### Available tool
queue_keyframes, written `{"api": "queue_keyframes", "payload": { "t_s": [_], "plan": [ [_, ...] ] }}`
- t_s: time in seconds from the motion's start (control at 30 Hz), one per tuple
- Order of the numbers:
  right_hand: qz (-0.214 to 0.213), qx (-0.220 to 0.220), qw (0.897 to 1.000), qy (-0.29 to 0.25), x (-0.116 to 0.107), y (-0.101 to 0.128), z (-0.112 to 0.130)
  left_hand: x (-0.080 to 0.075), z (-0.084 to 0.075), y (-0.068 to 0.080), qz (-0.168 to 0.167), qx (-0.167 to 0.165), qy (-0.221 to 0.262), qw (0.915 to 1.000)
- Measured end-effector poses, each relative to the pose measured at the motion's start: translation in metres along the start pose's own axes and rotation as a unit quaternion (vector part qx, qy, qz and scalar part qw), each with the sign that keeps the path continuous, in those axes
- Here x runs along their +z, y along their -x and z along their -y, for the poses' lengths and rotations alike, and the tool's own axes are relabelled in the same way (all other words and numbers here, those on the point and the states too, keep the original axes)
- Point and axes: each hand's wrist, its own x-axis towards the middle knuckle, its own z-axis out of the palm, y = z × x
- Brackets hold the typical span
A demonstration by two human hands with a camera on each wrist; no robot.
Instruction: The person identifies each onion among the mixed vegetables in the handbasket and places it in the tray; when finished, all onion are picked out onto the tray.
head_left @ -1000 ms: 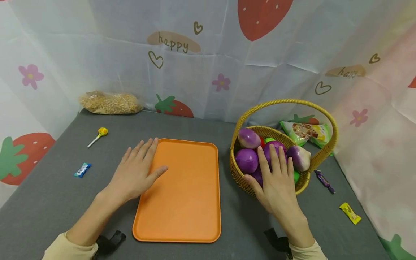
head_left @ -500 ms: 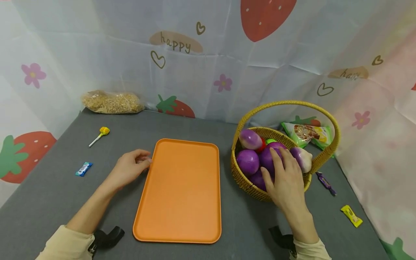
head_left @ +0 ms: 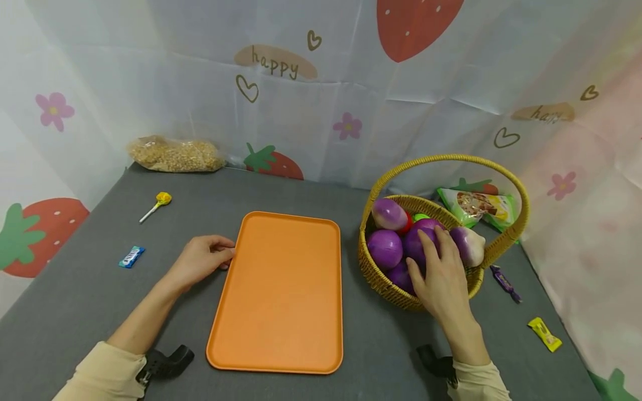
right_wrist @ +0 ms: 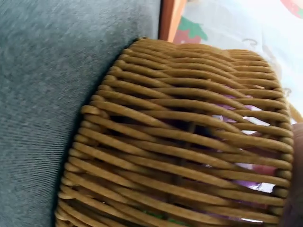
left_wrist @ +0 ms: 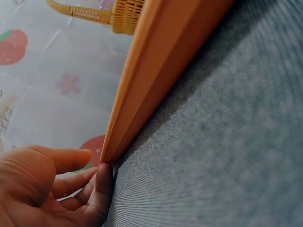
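Note:
My left hand [head_left: 203,259] holds the left rim of an orange rectangular tray [head_left: 276,295], which lies flat. In the left wrist view, a fingertip meets the underside of the tray's rim [left_wrist: 125,101], with the thumb just over it. My right hand [head_left: 443,278] reaches into a yellow wicker basket [head_left: 373,281], its fingers curled over a round purple toy vegetable [head_left: 413,245]. Around it lie another purple ball-shaped piece [head_left: 385,249] and two purple-and-white ones. Woven basket wall [right_wrist: 184,142] fills much of the right wrist view and hides the grip.
A lollipop [head_left: 156,206] and a blue wrapped candy [head_left: 131,257] lie left of the tray. Behind stands a bag of pale kernels [head_left: 175,156]. A green-and-white snack packet [head_left: 476,206], a purple candy [head_left: 505,284] and a yellow candy [head_left: 544,334] sit right of the basket.
My left hand, spread flat over the tray's left side a second ago, has drawn back to its rim with fingers curled. My right hand's spread fingers have closed over a purple toy vegetable.

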Motion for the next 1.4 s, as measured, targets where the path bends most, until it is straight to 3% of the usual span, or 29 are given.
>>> {"api": "queue_keyframes", "payload": {
  "t_s": [0.33, 0.9, 1.17, 1.4],
  "plan": [
    [0.007, 0.021, 1.0, -0.005, 0.004, 0.001, -0.007, 0.002, 0.005, -0.003, -0.004, 0.012, -0.018, 0.9998],
    [0.013, 0.02, 1.0, -0.013, 0.003, 0.001, -0.007, 0.003, 0.001, -0.002, -0.01, 0.011, -0.029, 0.9995],
    [-0.003, 0.014, 1.0, -0.008, -0.004, -0.001, -0.003, 0.004, 0.001, -0.002, -0.015, 0.011, -0.024, 0.9995],
    [-0.045, -0.007, 0.999, -0.016, -0.017, -0.004, 0.016, 0.005, 0.001, -0.002, -0.02, 0.013, -0.023, 0.9995]
  ]
}}
